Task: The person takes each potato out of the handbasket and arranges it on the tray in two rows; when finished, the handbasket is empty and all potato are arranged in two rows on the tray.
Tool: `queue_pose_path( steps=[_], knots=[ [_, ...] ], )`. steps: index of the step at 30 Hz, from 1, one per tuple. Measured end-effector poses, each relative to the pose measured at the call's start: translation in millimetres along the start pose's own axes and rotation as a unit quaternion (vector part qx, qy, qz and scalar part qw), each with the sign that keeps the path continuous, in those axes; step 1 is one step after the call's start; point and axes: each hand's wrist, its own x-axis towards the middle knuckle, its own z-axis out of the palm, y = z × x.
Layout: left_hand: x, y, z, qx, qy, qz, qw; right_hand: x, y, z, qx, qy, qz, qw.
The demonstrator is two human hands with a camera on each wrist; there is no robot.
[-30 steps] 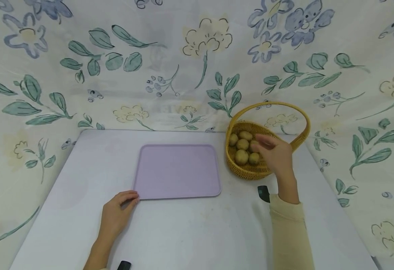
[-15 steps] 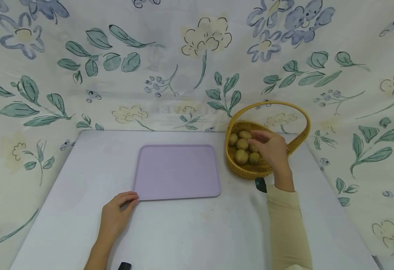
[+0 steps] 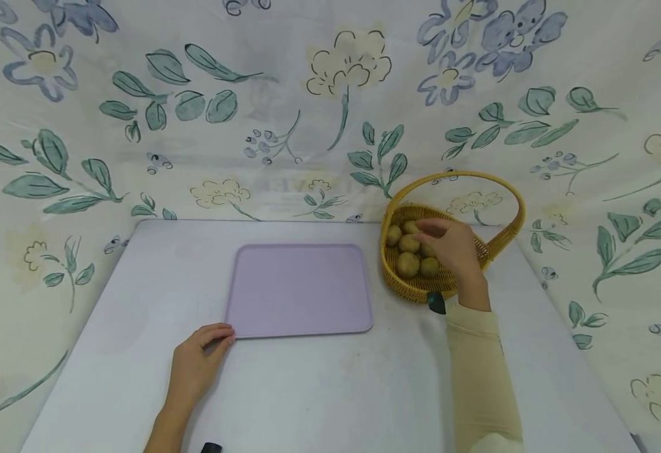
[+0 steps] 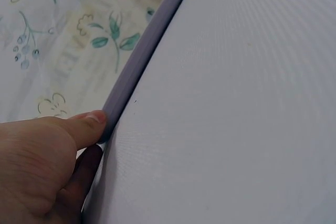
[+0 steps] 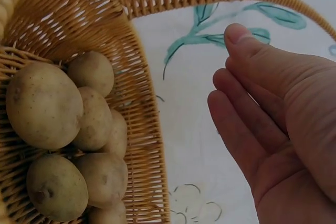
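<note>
My left hand (image 3: 194, 363) pinches the near left corner of a lilac rectangular tray (image 3: 302, 290). In the left wrist view the thumb (image 4: 93, 125) lies against the tray's edge (image 4: 137, 59), and the other fingers are partly hidden in shadow. My right hand (image 3: 453, 248) hovers over the right part of a yellow wicker basket (image 3: 412, 293). Several potatoes (image 3: 407, 265) sit inside the basket. Seen from the right wrist, the right fingers are extended, hold nothing, and appear apart from the potatoes (image 5: 44, 106).
A tall arched handle (image 3: 460, 174) rises over the basket beside the right hand. The white table (image 3: 307, 390) carries both tray and basket. Behind it hangs a floral cloth (image 3: 285, 119). A black device (image 3: 436, 302) sits by the right wrist.
My right hand has shifted a little left and farther forward over the basket. The left hand stays at the tray's corner; tray and basket have not moved.
</note>
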Motion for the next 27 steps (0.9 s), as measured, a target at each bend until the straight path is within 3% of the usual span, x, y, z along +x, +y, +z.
queue_pose_path(
  steps=[10,19,27],
  knots=[
    [0.1,-1.0,1.1,0.002,0.004,0.006,1.0000,13.3,11,1,-0.035,-0.043,0.009,0.9984],
    [-0.4,1.0,0.7,0.002,0.004,0.008,1.0000,18.2,22,7,-0.029,-0.084,0.032,0.9955],
    [-0.4,1.3,1.1,-0.001,0.008,0.001,1.0000,21.4,38,17,-0.018,-0.100,0.012,0.9948]
  ],
)
